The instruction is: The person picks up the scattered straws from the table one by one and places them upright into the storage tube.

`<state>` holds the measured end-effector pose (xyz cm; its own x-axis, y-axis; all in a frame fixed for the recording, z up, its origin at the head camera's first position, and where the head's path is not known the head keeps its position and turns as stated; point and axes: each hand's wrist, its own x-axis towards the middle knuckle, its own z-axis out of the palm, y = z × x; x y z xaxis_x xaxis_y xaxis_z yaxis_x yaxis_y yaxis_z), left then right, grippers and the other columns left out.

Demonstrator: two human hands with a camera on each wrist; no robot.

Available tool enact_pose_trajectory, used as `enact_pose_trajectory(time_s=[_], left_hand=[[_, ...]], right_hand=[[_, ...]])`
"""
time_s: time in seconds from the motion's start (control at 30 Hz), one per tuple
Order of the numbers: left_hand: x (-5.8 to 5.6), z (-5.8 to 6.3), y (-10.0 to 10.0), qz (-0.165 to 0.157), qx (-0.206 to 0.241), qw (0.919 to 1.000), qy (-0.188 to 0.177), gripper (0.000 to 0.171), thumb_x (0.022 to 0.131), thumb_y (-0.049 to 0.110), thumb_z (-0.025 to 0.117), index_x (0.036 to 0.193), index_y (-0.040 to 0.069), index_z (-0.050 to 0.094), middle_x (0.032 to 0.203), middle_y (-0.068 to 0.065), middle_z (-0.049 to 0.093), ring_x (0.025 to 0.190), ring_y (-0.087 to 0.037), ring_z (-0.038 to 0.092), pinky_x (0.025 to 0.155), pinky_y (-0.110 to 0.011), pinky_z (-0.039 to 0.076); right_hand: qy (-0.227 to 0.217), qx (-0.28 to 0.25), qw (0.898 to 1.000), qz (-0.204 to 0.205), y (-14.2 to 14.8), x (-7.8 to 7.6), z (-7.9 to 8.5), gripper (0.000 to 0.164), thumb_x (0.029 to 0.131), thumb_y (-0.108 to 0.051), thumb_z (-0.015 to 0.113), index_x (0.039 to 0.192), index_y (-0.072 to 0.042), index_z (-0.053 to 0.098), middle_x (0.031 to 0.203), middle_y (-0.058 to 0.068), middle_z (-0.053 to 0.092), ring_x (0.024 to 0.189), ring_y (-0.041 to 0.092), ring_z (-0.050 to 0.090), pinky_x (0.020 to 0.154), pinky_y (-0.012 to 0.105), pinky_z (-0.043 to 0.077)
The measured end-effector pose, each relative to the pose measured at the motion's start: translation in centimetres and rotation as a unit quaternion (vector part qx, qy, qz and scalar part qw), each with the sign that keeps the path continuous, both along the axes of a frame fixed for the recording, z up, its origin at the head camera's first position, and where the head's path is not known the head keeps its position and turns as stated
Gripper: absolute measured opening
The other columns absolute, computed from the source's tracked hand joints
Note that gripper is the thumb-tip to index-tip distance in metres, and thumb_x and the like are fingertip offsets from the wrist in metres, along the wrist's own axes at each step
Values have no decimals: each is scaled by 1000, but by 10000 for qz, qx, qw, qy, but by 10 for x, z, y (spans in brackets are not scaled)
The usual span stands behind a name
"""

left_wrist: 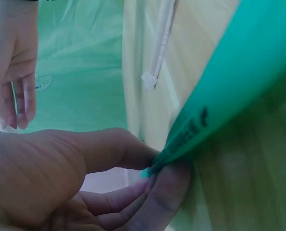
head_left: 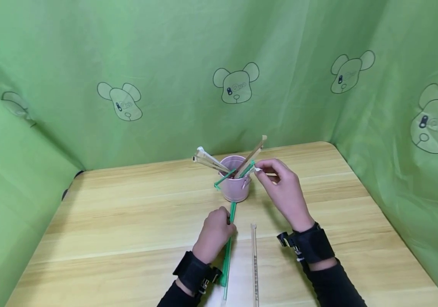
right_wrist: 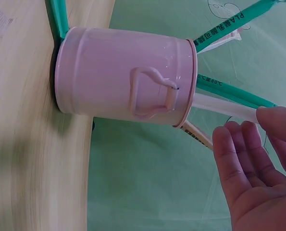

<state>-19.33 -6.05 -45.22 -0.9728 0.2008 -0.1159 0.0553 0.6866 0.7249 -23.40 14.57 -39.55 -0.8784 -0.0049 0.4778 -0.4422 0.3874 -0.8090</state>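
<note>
A small pink bucket (head_left: 235, 192) with a side handle (right_wrist: 133, 91) stands near the table's back edge, holding several paper- and green-wrapped straws. At its right rim, my right hand (head_left: 285, 194) pinches the upper end of a white straw (right_wrist: 224, 107) by thumb and fingertips; the straw's lower end is hidden inside the bucket. In front of the bucket my left hand (head_left: 214, 232) pinches a long green-wrapped straw (left_wrist: 229, 82) between thumb and index finger. The printed wrapper runs from the bucket's foot back under the wrist.
To the right of the left hand, a straw in a pale printed wrapper (head_left: 255, 264) lies lengthwise on the wooden table (head_left: 127, 221). Green cloth (head_left: 177, 85) with bear-head prints surrounds the table at the back and sides.
</note>
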Motion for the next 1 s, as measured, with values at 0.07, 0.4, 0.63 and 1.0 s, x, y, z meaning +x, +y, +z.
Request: enact_pose_trajectory(time_s=[0.07,0.4,0.63,1.0], left_hand=[[0,1,-1,1,-31,9999,-117,11,87,-7,69,91,-1,60,75,-5,51,58,-18,48,50,-27,40],[-1,23,-22,-245,637,9953,-693,16,88,-4,69,104,-6,65,86,-8,63,61,-18,58,58,-27,49],[-7,39,-42,-140,1000,9918,-785,24,97,2,68,120,-4,64,94,-10,65,67,-27,66,62,-36,58],[-15,49,-60,290,1475,9886,-86,28,104,5,67,131,-1,67,104,-12,68,81,-24,70,78,-47,63]], right_hand=[[-32,38,10000,-6,1,0,-1,17,103,-10,72,120,-10,75,120,0,72,110,17,70,89,22,58],[-107,108,9999,-25,3,-1,1,20,102,-9,74,122,-9,73,121,1,72,108,17,70,88,25,58],[-123,165,9998,-54,2,-1,3,22,101,-6,73,123,-8,72,121,2,73,106,17,70,87,24,58],[-688,236,9970,250,4,-1,0,39,103,-8,71,141,-8,61,135,8,66,114,23,68,96,38,58]])
